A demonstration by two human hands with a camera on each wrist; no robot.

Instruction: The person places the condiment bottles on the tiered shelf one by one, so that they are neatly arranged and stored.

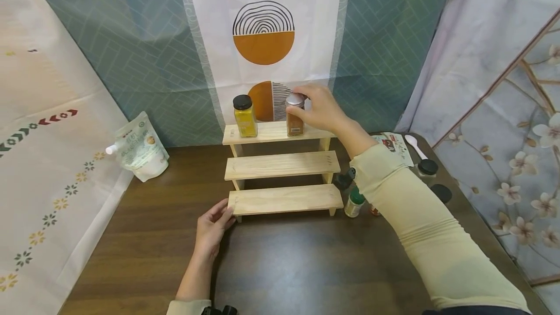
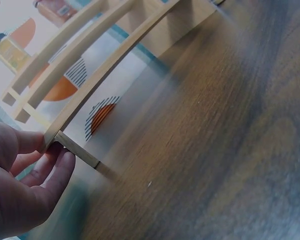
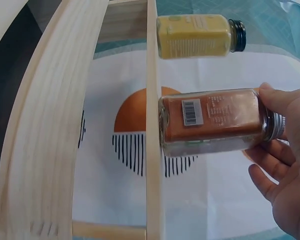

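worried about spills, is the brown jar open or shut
Shut: the brown jar has its silver lid on, seen covering its top in the head and right wrist views.

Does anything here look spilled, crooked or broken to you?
Nothing clearly stands out; I see no spill or damage. The yellow jar stands upright on the wooden rack's top step, and the right hand holds the brown jar upright nearby.

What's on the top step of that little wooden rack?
A yellow spice jar with a black lid, and a brown spice jar whose silver lid the right hand grips. The jars hide the parts of the step directly beneath them.
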